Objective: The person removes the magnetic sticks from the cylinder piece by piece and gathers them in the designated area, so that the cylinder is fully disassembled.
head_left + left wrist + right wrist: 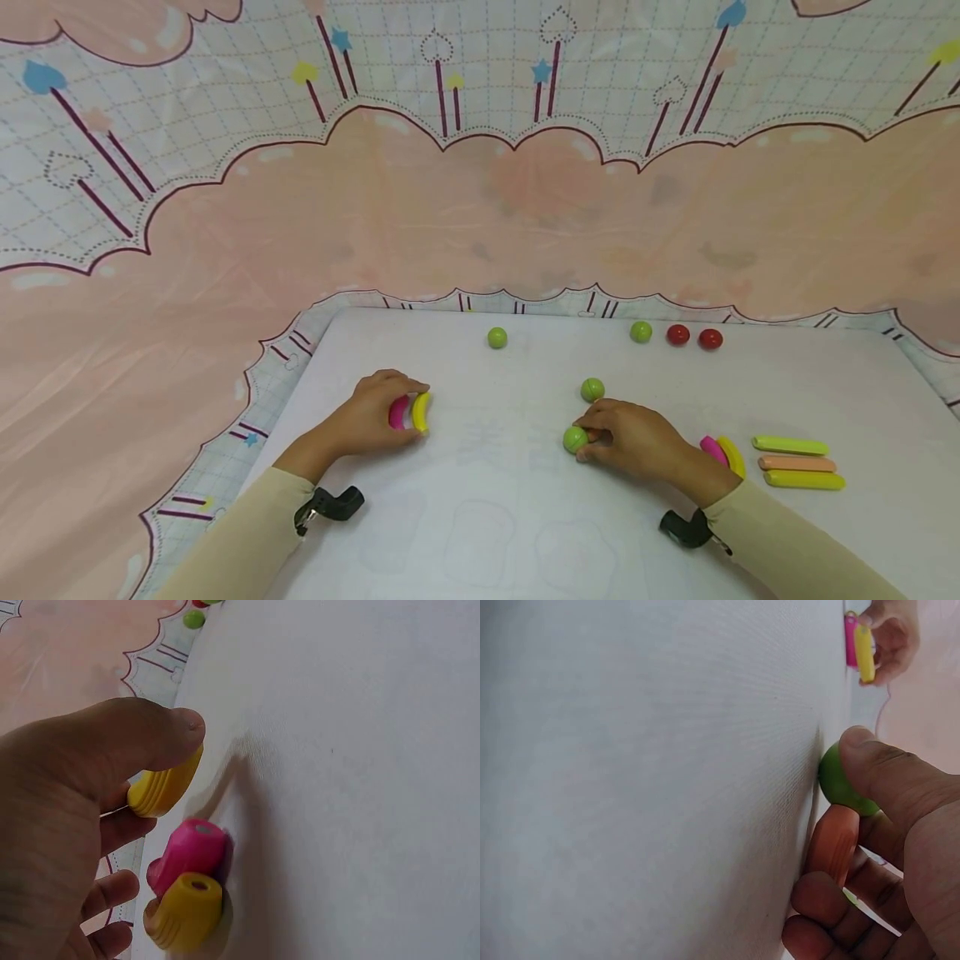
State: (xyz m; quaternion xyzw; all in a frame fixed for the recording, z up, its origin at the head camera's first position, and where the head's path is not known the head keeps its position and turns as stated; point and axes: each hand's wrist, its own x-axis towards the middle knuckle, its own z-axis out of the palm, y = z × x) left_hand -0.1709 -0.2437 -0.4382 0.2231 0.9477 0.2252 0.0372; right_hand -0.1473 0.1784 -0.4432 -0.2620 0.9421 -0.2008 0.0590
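Note:
My left hand (378,412) pinches a yellow curved piece (169,784), shaped like a toy banana, between thumb and fingers. Close by on the white board stand a pink curved piece (193,851) and a second yellow one (187,911); the head view hides this second one. My right hand (637,437) holds a green ball (575,439) between thumb and fingers, low over the board. An orange piece (832,844) lies against the ball, under the curled fingers; whether they grip it, I cannot tell. Another green ball (592,389) sits just beyond the right hand.
Along the board's far edge lie a green ball (497,337), another green ball (641,332) and two red balls (678,335). Beside the right wrist are a pink piece (713,451) and a yellow curved piece (731,457). Three coloured sticks (797,464) lie further right.

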